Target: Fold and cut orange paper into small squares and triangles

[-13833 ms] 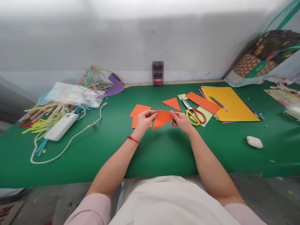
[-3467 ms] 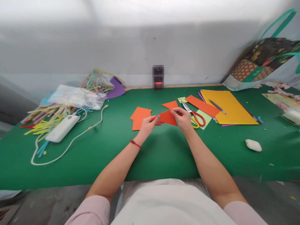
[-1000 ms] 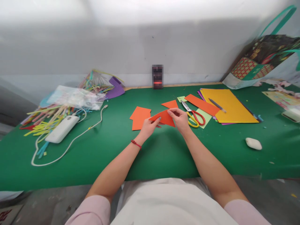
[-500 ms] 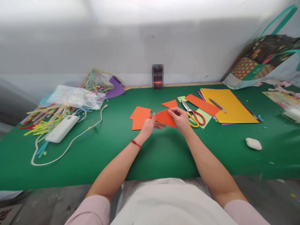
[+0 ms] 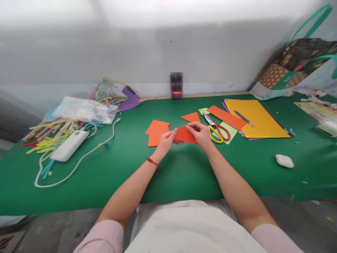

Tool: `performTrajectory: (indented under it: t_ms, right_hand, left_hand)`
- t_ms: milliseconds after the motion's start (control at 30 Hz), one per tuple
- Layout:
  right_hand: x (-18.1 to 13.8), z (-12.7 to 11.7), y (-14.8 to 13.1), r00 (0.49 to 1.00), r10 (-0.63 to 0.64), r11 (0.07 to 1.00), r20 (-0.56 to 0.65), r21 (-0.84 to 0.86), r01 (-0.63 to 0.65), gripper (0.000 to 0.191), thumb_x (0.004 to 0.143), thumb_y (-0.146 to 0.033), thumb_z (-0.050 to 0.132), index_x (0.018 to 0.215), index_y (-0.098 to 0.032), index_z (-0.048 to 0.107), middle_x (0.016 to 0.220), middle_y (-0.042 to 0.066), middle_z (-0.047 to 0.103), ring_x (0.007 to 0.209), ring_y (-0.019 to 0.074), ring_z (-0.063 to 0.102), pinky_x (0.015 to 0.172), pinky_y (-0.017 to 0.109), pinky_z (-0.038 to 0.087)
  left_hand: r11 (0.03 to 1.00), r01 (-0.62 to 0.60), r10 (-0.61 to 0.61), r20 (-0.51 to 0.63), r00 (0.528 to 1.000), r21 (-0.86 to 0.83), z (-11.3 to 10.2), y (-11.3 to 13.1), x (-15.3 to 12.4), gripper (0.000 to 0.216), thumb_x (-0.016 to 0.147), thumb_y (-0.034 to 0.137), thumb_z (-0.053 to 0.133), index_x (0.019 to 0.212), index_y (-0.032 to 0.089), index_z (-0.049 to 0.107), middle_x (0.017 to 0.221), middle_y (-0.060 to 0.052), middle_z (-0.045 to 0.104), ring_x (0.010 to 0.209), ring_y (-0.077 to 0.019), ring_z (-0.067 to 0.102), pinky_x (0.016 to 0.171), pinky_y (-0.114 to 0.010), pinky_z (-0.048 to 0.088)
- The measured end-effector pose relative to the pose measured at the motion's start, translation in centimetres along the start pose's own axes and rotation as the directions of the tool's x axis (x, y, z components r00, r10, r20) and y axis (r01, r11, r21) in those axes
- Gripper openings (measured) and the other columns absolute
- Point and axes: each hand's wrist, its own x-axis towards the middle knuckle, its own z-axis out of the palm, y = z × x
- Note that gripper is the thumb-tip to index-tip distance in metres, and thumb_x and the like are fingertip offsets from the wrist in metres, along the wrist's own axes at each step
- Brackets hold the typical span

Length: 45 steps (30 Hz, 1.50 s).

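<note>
Between my two hands, just above the green tabletop, is a piece of orange paper point(image 5: 185, 135). My left hand point(image 5: 166, 142) pinches its left end, the thumb on top and the fingers beneath. My right hand point(image 5: 200, 134) grips the right part with thumb and fingertips, hiding that edge. Left of the held piece lie overlapping orange paper pieces point(image 5: 157, 133). A smaller orange paper scrap point(image 5: 191, 117) rests behind my hands. Close to my right hand are scissors point(image 5: 219, 133) with red and yellow handles, blades pointing away, partly over light green paper point(image 5: 229, 130).
An orange strip point(image 5: 226, 117) touches a stack of yellow paper point(image 5: 263, 123) with a pen point(image 5: 243, 118) on it. Farther right sits a white case point(image 5: 284, 161). At left are a white power bank point(image 5: 70, 144), its cable point(image 5: 79, 164) and colourful pipe cleaners point(image 5: 50, 140). A bag point(image 5: 285, 75) leans at back right.
My fingers have shifted slightly on the orange paper, and its lower right corner is now tilted up and less visible. Other things stay where they were.
</note>
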Motion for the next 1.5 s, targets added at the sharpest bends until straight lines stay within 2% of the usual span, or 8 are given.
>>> performTrajectory:
  t_ms: [333,500,667,767,933,1167,1333,1500]
  right_hand:
    - [0.5,-0.4,0.4,1.0,-0.001,1.0,-0.027,0.001,0.001,0.023,0.065,-0.043,0.067,0.068,-0.02,0.067,0.066,0.002,0.066,0.063,0.0167,0.059,0.062,0.03,0.047]
    - [0.6,-0.6,0.6,0.999,0.047,0.999,0.01,0.013,-0.048,0.025,0.064,-0.045,0.068,0.07,-0.02,0.067,0.069,0.002,0.068,0.066,0.017,0.061,0.065,0.03,0.048]
    - [0.6,-1.2,0.3,0.986,0.105,0.994,0.127,0.002,-0.106,0.023,0.065,-0.042,0.068,0.072,-0.02,0.068,0.073,0.002,0.069,0.071,0.0173,0.062,0.066,0.029,0.049]
    - [0.4,-1.3,0.1,0.969,0.121,0.993,0.217,-0.029,-0.118,0.024,0.065,-0.042,0.069,0.071,-0.019,0.069,0.072,0.002,0.069,0.07,0.0171,0.062,0.065,0.029,0.049]
    - [0.4,-1.0,0.1,0.973,0.115,0.993,0.201,-0.048,-0.108,0.024,0.066,-0.043,0.068,0.072,-0.019,0.069,0.074,0.002,0.069,0.071,0.0169,0.062,0.066,0.028,0.048]
    - [0.8,-1.5,0.0,0.966,0.16,0.986,0.204,0.019,-0.167,0.031,0.063,-0.049,0.07,0.071,-0.019,0.068,0.064,0.001,0.065,0.055,0.0134,0.058,0.051,0.026,0.046]
    - [0.7,-1.5,-0.2,0.967,0.141,0.989,0.213,0.02,-0.148,0.033,0.061,-0.05,0.071,0.069,-0.019,0.065,0.06,0.0,0.063,0.05,0.0121,0.056,0.045,0.025,0.041]
    - [0.8,-1.4,0.1,0.966,0.137,0.989,0.218,0.023,-0.146,0.034,0.06,-0.051,0.071,0.069,-0.019,0.065,0.061,0.001,0.063,0.05,0.0123,0.056,0.047,0.026,0.043]
  left_hand:
    - [0.999,0.05,-0.049,0.122,0.991,-0.001,0.3,-0.2,-0.1,0.053,0.075,0.066,0.044,0.087,0.016,0.059,0.072,-0.004,0.069,0.063,-0.0196,0.069,0.055,-0.028,0.053]
    - [0.998,0.06,-0.06,0.083,0.995,-0.006,0.3,-0.3,0.2,0.056,0.077,0.065,0.043,0.092,0.015,0.061,0.069,-0.005,0.069,0.065,-0.0203,0.069,0.06,-0.03,0.053]
    - [0.994,0.108,-0.108,0.107,0.988,0.013,-1.9,0.6,0.9,0.058,0.077,0.065,0.042,0.082,0.015,0.069,0.073,-0.009,0.071,0.073,-0.0212,0.068,0.068,-0.031,0.053]
    - [0.993,0.105,-0.113,0.137,0.984,0.061,-3.3,1.0,1.0,0.051,0.076,0.061,0.049,0.089,0.016,0.07,0.08,-0.009,0.072,0.078,-0.0204,0.067,0.072,-0.03,0.052]
    - [0.981,0.066,-0.123,0.315,0.941,0.185,-3.1,0.5,0.5,0.033,0.071,0.047,0.063,0.08,0.016,0.068,0.078,-0.005,0.071,0.069,-0.0192,0.067,0.072,-0.032,0.053]
    - [0.996,0.029,-0.032,0.032,0.999,0.081,-2.6,0.5,1.0,0.039,0.07,0.05,0.064,0.083,0.013,0.067,0.08,-0.007,0.07,0.065,-0.0174,0.067,0.065,-0.029,0.055]
    - [0.996,0.084,-0.085,0.042,0.995,0.023,-2.7,0.8,1.0,0.056,0.075,0.063,0.049,0.087,0.012,0.068,0.078,-0.01,0.07,0.067,-0.0197,0.069,0.057,-0.027,0.054]
    - [0.997,0.071,-0.074,0.079,0.994,0.036,-2.4,1.0,0.5,0.053,0.072,0.062,0.054,0.086,0.013,0.068,0.084,-0.011,0.071,0.07,-0.0205,0.069,0.059,-0.027,0.054]
